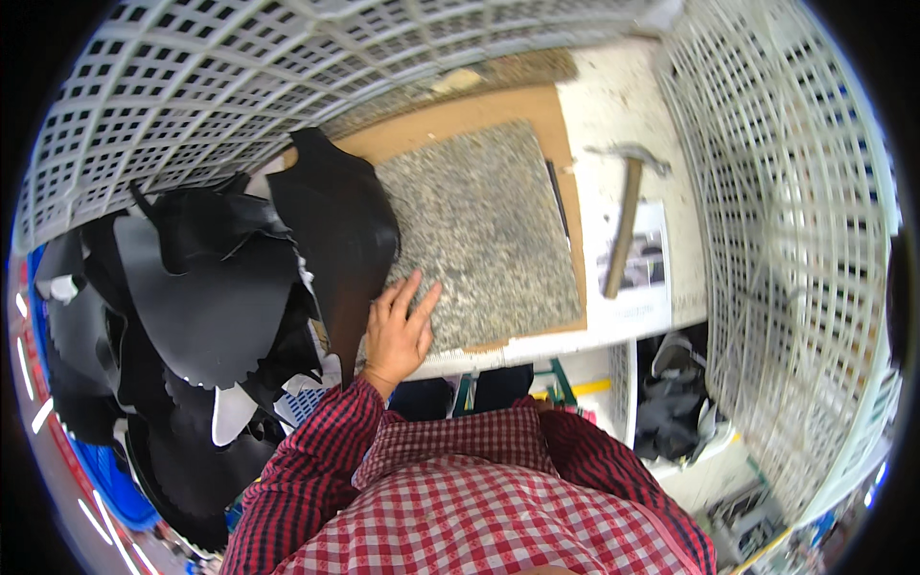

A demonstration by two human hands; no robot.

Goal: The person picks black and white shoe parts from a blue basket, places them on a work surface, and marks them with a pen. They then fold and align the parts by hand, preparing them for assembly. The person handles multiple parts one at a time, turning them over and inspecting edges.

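Note:
My left hand (401, 331) lies at the near left part of a speckled stone slab (479, 230), fingers spread and nothing held. Its side is next to the lower end of a black leather-like sheet (340, 216), which overlaps the slab's left edge. My right arm, in a checked sleeve (613, 470), is bent beside my body; its hand is hidden at the apron, below the table's front edge. A hammer (626, 225) with a wooden handle rests to the right of the slab, partly over a printed sheet (652, 297). A thin dark stick (558, 199) lies along the slab's right edge.
Many cut black pieces (206, 297) are heaped at the left, above a blue bin (115, 489). Pale plastic lattice walls stand behind (316, 62) and at the right (795, 230). Brown cardboard (565, 115) lies under the slab. More dark pieces (671, 402) sit below, right.

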